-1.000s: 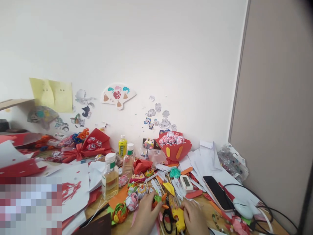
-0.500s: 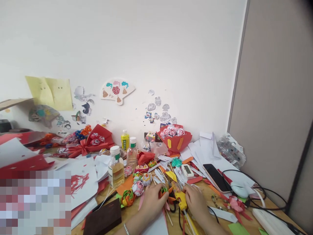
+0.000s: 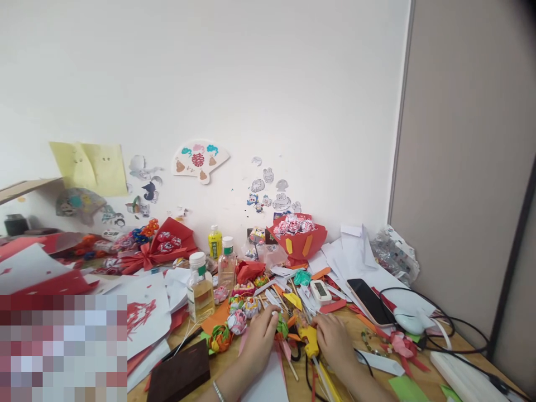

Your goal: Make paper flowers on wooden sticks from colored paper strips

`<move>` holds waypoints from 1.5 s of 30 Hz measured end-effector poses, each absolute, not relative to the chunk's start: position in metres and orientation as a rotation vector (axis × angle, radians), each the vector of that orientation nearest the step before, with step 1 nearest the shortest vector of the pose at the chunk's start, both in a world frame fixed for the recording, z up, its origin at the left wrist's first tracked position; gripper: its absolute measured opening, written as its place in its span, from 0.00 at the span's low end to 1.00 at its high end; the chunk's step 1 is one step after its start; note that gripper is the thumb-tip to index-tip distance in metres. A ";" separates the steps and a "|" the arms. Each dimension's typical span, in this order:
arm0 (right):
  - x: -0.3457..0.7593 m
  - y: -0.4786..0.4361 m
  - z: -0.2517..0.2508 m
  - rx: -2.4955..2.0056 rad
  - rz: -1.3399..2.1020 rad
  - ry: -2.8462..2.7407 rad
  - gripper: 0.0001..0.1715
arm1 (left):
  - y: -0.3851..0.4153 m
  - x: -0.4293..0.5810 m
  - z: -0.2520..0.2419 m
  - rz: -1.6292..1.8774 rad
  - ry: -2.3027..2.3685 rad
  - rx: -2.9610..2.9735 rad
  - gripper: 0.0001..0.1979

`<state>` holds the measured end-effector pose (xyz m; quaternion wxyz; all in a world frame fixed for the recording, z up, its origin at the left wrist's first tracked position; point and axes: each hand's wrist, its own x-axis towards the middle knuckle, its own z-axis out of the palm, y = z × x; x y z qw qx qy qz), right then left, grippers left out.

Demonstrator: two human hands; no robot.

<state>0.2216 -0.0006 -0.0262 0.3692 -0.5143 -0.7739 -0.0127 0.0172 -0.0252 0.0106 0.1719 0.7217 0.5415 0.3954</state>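
My left hand is closed on a paper flower with green and orange petals, beside the tip of the glue gun. A thin wooden stick shows below the flower; whether it is joined to it I cannot tell. My right hand is closed against the side of a yellow hot glue gun, its fingers partly hidden. The gun's nozzle points away from me, and a pale rod sticks out of its back. White paper lies under my left wrist.
Finished paper flowers lie left of my hand, near a bottle of yellowish liquid and a dark box. Farther back are paper scraps, a white timer and a red bouquet. To the right are a phone, cables and a power strip.
My left hand has turned and its fingers have lifted slightly, so more of the green paper shows. The right hand and glue gun have barely moved. The view has shifted a little.
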 end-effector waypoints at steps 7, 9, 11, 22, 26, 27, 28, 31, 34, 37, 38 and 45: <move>0.212 -0.016 0.002 -1.148 0.038 -1.984 0.12 | -0.035 0.022 0.015 1.202 1.481 2.028 0.21; 0.206 -0.019 0.011 -1.148 0.125 -1.987 0.10 | -0.037 0.023 0.016 1.213 1.444 2.064 0.21; 0.201 -0.020 0.017 -1.171 0.181 -1.982 0.08 | -0.037 0.024 0.014 1.218 1.405 2.099 0.21; 0.191 -0.017 0.013 -1.164 0.340 -1.821 0.11 | -0.030 0.026 0.005 1.318 1.384 1.928 0.21; 0.194 -0.020 0.009 -1.132 0.327 -1.783 0.11 | -0.029 0.029 0.010 1.299 1.320 1.878 0.17; 0.194 -0.021 0.008 -1.123 0.319 -1.780 0.10 | -0.029 0.030 0.011 1.290 1.300 1.894 0.15; 0.193 -0.022 0.008 -1.116 0.314 -1.779 0.09 | -0.029 0.030 0.012 1.288 1.295 1.920 0.14; 0.190 -0.025 0.006 -1.097 0.320 -1.775 0.08 | -0.029 0.030 0.015 1.307 1.306 1.941 0.12; 0.188 -0.025 0.004 -1.113 0.343 -1.757 0.08 | -0.031 0.031 0.018 1.316 1.318 1.953 0.11; 0.188 -0.025 0.003 -1.134 0.311 -1.748 0.07 | -0.032 0.030 0.019 1.322 1.357 1.978 0.11; 0.188 -0.025 0.004 -1.135 0.286 -1.748 0.07 | -0.032 0.030 0.018 1.322 1.373 1.978 0.11; 0.189 -0.029 0.007 -1.172 0.077 -1.734 0.06 | -0.023 0.024 0.006 1.468 1.364 1.936 0.16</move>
